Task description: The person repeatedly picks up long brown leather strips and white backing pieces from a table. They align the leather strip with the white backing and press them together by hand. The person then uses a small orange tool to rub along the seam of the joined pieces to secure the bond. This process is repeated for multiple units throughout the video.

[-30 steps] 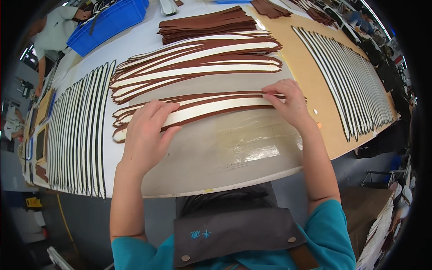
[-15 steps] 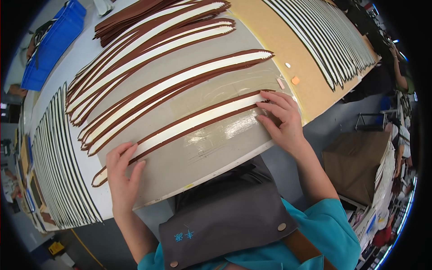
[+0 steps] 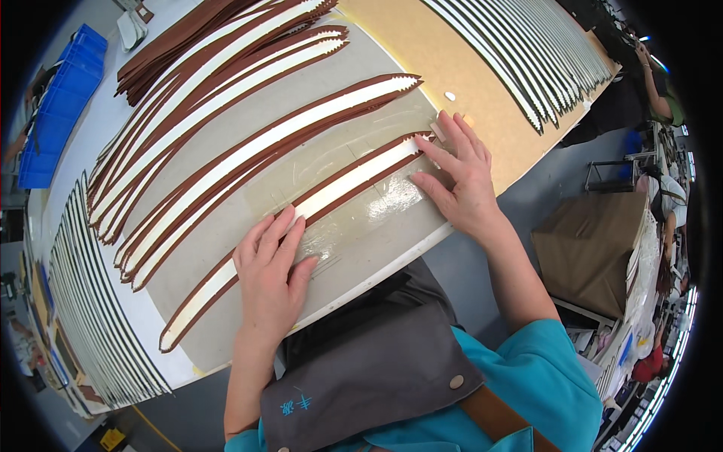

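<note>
One brown-edged white strip (image 3: 343,188) is laid flat, touched by the left hand (image 3: 269,279) and right hand (image 3: 465,183), both loosely spread; beyond, piled strips (image 3: 275,137) are left unseparated

Place: workshop, small-factory kind | Bench (image 3: 154,324): broad, laid with heaps of brown-and-white strips (image 3: 301,129) and long rows of black-and-white strips (image 3: 102,324) | Near it: blue plastic bin (image 3: 64,105) | Floor (image 3: 520,215): grey, yellow line (image 3: 154,427) | People: several around me, one in a red top (image 3: 648,366) | Nearest worker: dark apron (image 3: 361,384)
</note>
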Available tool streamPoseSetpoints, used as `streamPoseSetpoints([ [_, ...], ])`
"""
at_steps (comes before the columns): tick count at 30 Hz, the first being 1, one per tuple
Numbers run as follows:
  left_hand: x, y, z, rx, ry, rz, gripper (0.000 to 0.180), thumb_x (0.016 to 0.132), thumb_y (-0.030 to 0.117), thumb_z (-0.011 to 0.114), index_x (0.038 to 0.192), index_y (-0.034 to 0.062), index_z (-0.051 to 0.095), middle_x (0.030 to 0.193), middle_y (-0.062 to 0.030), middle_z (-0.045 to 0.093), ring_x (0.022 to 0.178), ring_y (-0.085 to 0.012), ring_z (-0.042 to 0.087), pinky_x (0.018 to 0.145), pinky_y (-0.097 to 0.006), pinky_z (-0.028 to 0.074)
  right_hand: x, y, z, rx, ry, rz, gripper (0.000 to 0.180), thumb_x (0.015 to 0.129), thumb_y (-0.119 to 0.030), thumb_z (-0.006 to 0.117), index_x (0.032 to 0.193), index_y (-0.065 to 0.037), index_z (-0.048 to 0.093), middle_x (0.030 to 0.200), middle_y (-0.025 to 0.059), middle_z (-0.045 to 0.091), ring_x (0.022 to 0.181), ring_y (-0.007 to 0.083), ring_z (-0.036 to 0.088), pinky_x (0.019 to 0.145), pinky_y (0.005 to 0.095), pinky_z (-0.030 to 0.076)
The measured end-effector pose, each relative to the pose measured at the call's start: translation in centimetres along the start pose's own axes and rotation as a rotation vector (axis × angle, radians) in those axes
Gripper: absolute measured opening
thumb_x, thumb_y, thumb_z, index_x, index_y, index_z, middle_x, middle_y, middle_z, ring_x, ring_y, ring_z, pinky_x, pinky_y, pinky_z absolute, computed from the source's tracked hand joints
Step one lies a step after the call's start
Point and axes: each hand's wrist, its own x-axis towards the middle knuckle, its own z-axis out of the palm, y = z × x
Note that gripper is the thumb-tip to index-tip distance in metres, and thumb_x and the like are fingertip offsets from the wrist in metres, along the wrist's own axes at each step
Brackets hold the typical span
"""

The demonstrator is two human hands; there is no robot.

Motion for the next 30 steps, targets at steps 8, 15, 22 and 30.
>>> streamPoseSetpoints([
  [8, 0.7, -0.3, 0.1, -0.046, 0.021, -0.022, 0.044, 0.092, 0.011, 0.074, 0.135, 0.0059, 0.07, 0.148, -0.008, 0.063, 0.137, -0.0348, 0.051, 0.118, -0.046, 0.035, -0.2, 0.3, 0.0, 0.034, 0.023, 0.023, 0.051, 0.087, -0.03, 0.084, 0.133, -0.01, 0.074, 0.161, 0.0224, 0.048, 0.152, 0.0438, 0.038, 0.12, 0.0546, 0.03],
  [15, 0.8, -0.4, 0.4, -0.026, 0.072, -0.045, 0.034, 0.092, 0.006, 0.073, 0.126, 0.0066, 0.074, 0.141, -0.0078, 0.068, 0.133, -0.034, 0.054, 0.116, -0.045, 0.038, -0.1, 0.1, 0.6, 0.048, 0.065, 0.048, 0.048, 0.086, -0.026, 0.085, 0.13, -0.01, 0.076, 0.159, 0.0246, 0.05, 0.153, 0.044, 0.038, 0.12, 0.054, 0.029],
  [22, 3.3, -0.1, -0.3, -0.004, 0.132, -0.017, 0.022, 0.088, 0.005, 0.077, 0.11, 0.0081, 0.078, 0.126, -0.0037, 0.073, 0.114, -0.029, 0.062, 0.102, -0.042, 0.044, -0.2, 0.2, 0.6, 0.071, 0.069, 0.042, 0.045, 0.087, -0.022, 0.084, 0.13, -0.011, 0.077, 0.159, 0.0225, 0.051, 0.155, 0.0423, 0.036, 0.122, 0.0529, 0.028],
  [30, 8.1, 2.2, 3.0, -0.072, 0.13, 0.273, 0.03, 0.082, -0.003, 0.072, 0.111, 0.0005, 0.075, 0.126, -0.0051, 0.072, 0.105, -0.0279, 0.062, 0.093, -0.039, 0.053, -0.2, 0.3, 0.6, 0.064, 0.043, 0.032, 0.045, 0.091, -0.02, 0.081, 0.135, -0.013, 0.075, 0.163, 0.0182, 0.048, 0.158, 0.0395, 0.031, 0.124, 0.051, 0.025],
])
